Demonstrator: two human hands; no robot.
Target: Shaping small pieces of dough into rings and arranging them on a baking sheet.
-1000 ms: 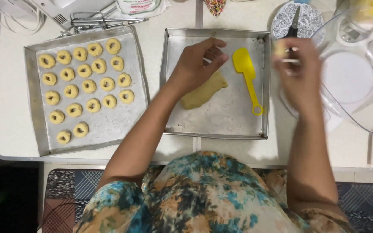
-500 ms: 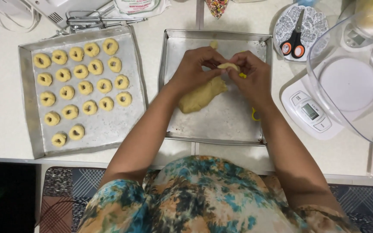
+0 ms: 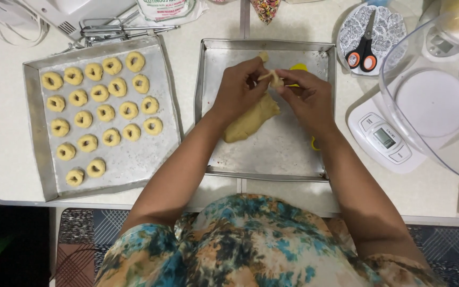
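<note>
Both hands have lifted slightly toward twelve o'clock: left hand (image 3: 238, 85) and right hand (image 3: 308, 95) pinch a small dough piece (image 3: 273, 77), shaping it above the dough lump (image 3: 251, 119).

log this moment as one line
left hand + right hand: pinching dough piece | over tray | dough lump below | rings on left tray

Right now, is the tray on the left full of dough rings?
Partly full: dough rings fill the left tray's upper part; its lower right is bare metal.
</note>
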